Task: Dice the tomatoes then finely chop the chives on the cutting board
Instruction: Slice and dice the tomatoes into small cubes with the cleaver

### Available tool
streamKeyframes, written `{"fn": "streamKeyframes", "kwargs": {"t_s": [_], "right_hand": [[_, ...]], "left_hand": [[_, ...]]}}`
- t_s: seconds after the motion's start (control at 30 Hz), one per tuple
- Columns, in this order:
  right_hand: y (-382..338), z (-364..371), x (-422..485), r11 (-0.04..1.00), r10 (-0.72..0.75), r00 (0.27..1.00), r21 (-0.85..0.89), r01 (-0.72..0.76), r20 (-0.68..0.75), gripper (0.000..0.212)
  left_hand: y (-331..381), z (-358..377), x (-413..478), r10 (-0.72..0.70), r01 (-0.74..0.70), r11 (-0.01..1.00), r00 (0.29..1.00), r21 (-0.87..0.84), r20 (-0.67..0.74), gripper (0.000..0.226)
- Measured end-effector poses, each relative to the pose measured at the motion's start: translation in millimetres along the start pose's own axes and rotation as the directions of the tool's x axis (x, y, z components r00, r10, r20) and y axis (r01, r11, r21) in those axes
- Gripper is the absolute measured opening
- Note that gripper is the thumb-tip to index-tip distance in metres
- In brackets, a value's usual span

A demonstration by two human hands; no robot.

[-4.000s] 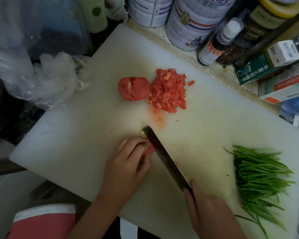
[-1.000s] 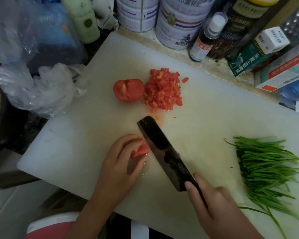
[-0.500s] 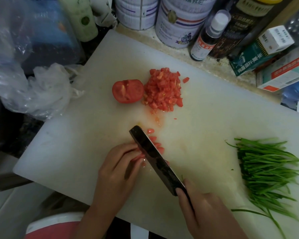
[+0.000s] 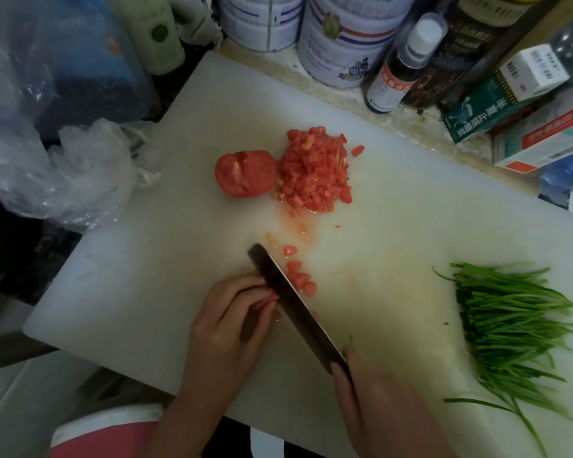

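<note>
Left hand [image 4: 225, 332] at near-centre of the cutting board [image 4: 146, 259], fingers curled, pinching down a small tomato piece [image 4: 271, 297]; most of it is hidden under the fingertips. Right hand [image 4: 384, 401] is wrapped round the handle of the knife [image 4: 288, 302], handle itself not visible. Blade runs diagonally, its flat touching the left fingers. Fresh dice [image 4: 300, 276] lie just beside the blade on its right side. Main diced pile [image 4: 313, 171] sits toward the far edge, touching a tomato half [image 4: 244, 173] lying cut face up on its left. Chives [image 4: 510, 325] uncut, in a loose bundle at the board's right end. Plastic bag [image 4: 80, 173] off the left edge, tins [image 4: 341, 41] and a bottle [image 4: 401, 67] behind.
</note>
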State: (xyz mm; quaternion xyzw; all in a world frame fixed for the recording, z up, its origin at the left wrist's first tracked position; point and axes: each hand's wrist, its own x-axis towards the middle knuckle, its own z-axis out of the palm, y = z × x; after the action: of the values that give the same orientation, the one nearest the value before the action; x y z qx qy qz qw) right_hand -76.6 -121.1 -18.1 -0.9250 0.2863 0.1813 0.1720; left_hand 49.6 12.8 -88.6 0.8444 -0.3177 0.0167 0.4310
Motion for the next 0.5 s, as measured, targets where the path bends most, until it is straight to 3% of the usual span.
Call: {"fn": "streamKeyframes", "kwargs": {"t_s": [0.03,0.1,0.13,0.2,0.3,0.4,0.5], "right_hand": [[5,2,-8,0.996,0.008,0.999,-0.086,-0.005,0.032,0.085],[8,-4,-13,0.997,0.068,0.989,-0.041,-0.063,0.133,0.062],[8,-4,-12,0.995,0.072,0.992,-0.072,-0.065,0.104,0.058],[0,-2,-5,0.994,-0.052,0.999,-0.099,0.052,0.001,0.059],[-10,-2,21,0.976,-0.206,0.967,0.045,0.215,-0.146,0.03],[-11,-2,24,0.962,-0.209,0.977,0.169,0.214,-0.047,0.033],[1,1,3,0.992,-0.096,0.994,0.083,0.092,0.048,0.027]], "left_hand": [[1,0,1,-0.014,0.014,1.0,1.0,-0.013,-0.001,0.015],[1,-1,3,-0.039,0.039,0.998,0.999,-0.039,-0.005,0.014],[1,-1,3,-0.047,0.047,0.998,0.999,-0.046,-0.006,0.014],[1,0,3,-0.039,0.039,0.998,0.999,-0.041,-0.004,0.014],[0,1,2,-0.024,0.024,0.999,1.0,-0.024,0.002,0.014],[1,2,1,-0.02,0.02,1.0,1.0,-0.008,-0.004,0.016],[2,2,1,-0.025,0.025,1.0,0.999,-0.006,-0.025,0.016]]}}
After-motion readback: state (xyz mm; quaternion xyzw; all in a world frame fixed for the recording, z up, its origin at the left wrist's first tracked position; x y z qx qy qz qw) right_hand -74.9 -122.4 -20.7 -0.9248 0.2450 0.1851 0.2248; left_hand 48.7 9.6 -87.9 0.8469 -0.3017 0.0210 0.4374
